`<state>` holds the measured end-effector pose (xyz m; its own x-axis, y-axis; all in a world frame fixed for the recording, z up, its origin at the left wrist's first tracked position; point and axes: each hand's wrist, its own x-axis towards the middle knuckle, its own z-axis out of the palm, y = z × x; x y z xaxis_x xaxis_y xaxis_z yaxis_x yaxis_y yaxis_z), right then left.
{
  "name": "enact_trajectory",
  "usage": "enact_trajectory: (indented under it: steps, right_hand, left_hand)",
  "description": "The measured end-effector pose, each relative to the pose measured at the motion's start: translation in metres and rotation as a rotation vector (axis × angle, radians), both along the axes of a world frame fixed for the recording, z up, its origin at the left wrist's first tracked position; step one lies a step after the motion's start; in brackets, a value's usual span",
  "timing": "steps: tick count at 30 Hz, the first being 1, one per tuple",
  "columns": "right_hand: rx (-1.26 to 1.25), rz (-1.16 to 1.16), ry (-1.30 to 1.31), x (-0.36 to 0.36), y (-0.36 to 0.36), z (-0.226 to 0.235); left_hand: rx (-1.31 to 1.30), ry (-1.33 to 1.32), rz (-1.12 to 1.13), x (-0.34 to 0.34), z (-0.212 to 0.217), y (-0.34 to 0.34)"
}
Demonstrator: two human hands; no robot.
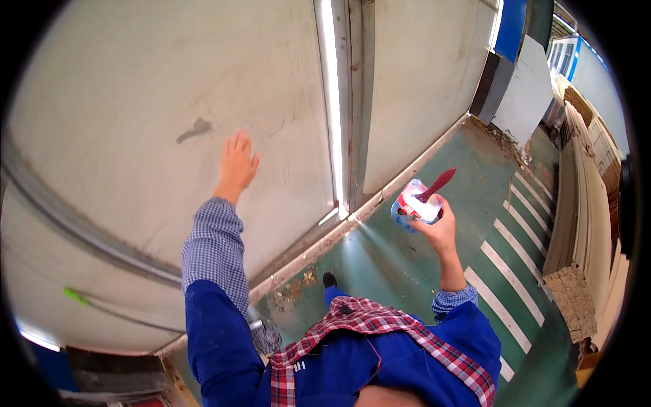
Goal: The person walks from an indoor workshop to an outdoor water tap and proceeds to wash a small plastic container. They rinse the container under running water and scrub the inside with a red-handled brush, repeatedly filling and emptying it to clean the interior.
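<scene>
the left hand (237,163) lies flat with fingers spread against the pale wall panel (135,102), just right of and a little below the dark grey smear (194,129) on that panel; its grip is fully open and has hold of nothing. the right hand (437,227) is well to the right of the panel, out over the green floor (386,264), its grip closed around a small clear plastic tub (413,203) with a red and white label, held up from below. a dark red handle (437,184) sticks up out of the tub, leaning away to the right; what it ends in is hidden inside. a bright vertical seam (330,102) runs along the panel's right edge. white painted stripes (505,271) cross the floor further right of the panel, and stacked boards (590,203) stand beyond them.
</scene>
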<state>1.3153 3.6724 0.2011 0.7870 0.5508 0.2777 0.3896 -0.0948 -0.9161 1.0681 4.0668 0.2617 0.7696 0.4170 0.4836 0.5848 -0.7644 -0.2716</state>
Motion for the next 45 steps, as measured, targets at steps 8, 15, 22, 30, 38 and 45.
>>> enact_trajectory:
  steps: [8, 15, 22, 30, 38, 45]
  right_hand:
    - [-0.014, 0.007, 0.154, 0.048, 0.218, -0.049]
    - [-0.055, 0.158, 0.106, 0.061, 0.296, -0.034]
    - [-0.164, 0.166, -0.028, 0.041, 0.348, -0.030]
    - [-0.025, 0.310, 0.104, 0.050, 0.345, -0.068]
    - [0.069, 0.017, 0.114, 0.059, 0.302, 0.015]
    - [0.008, -0.003, 0.059, 0.064, 0.301, -0.041]
  left_hand:
    - [0.261, 0.138, -0.153, 0.028, -0.002, 0.155]
    - [0.326, 0.109, -0.070, 0.014, 0.000, 0.124]
    - [0.393, 0.091, 0.055, -0.010, 0.023, 0.106]
    - [0.433, 0.049, 0.275, -0.058, 0.033, 0.058]
    - [0.649, -0.043, 0.722, -0.129, 0.105, -0.037]
    - [0.252, -0.649, 0.863, -0.164, -0.023, 0.004]
